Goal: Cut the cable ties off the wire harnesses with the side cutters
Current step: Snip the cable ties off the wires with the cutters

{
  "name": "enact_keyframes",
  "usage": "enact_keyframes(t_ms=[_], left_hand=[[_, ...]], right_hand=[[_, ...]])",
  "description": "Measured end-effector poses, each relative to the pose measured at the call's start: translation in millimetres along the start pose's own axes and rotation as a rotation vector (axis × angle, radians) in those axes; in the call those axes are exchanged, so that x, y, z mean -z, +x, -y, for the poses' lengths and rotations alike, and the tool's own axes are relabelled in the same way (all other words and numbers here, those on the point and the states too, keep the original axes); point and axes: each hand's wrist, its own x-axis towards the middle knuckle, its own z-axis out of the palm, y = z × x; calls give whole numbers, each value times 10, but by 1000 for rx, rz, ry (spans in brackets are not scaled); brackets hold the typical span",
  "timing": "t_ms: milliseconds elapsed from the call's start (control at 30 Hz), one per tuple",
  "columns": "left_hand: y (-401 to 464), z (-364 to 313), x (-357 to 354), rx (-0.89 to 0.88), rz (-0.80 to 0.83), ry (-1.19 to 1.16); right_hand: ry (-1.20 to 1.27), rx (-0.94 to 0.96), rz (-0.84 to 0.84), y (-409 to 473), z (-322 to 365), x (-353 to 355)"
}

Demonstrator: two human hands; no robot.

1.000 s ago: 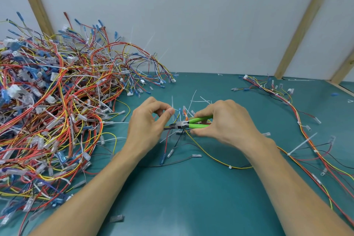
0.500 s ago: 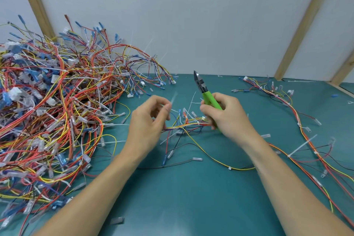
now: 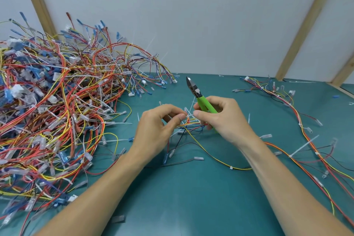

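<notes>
Pinching at the same small spot from both sides, the two hands meet over the wire harness (image 3: 191, 123) that lies on the green table (image 3: 191, 207). The left hand (image 3: 157, 130) has thumb and forefinger closed on what looks like a white cable tie (image 3: 188, 115) at the top of that harness. The right hand (image 3: 224, 119) brings its thumb to the same tie while its other fingers curl round the green handles of the side cutters (image 3: 199, 96); I cannot tell whether it pinches the tie or only touches it. The cutters point up and away from the harness, their dark jaws together and cutting nothing.

My reading is that this is the step between cuts: a tie is being worked loose or pulled off the bundle by fingertips, with the tool parked in the palm. Whether that tie is already severed is too small to see.

Left of the harness rises the big heap of harnesses (image 3: 57, 111), still studded with ties, so most of the job remains. Right of it trails a thinner run of wires (image 3: 306, 130), and loose tie offcuts (image 3: 302, 147) lie near it.

Next, I judge, the tie must come free and be dropped, then the cutters swung back down to the next tie, nipping plastic and not insulation.
</notes>
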Motion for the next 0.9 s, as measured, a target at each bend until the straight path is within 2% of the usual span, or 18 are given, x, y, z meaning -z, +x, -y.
enact_keyframes(t_ms=[100,233,300,367,433,500,567,667,900], left_hand=[[-7,3,-4,3,8,5],[-5,-16,1,20,-25,-17],[20,-1,48,64,-104,34],[50,31,134,127,-133,181],[61,61,210,202,-53,321],[51,64,235,243,80,415],[33,54,214,209,175,459],[20,43,185,109,198,471],[19,90,193,76,274,413]], right_hand=[[-127,18,-9,3,-38,-6],[-110,8,6,29,-66,-11],[-127,-5,-119,72,-87,46],[-200,-28,-310,129,-145,145],[-386,-93,-458,158,-207,253],[-550,-184,-514,172,-286,342],[-645,-265,-508,185,-343,387],[-762,-329,-435,191,-380,380],[-824,-312,-372,188,-418,335]])
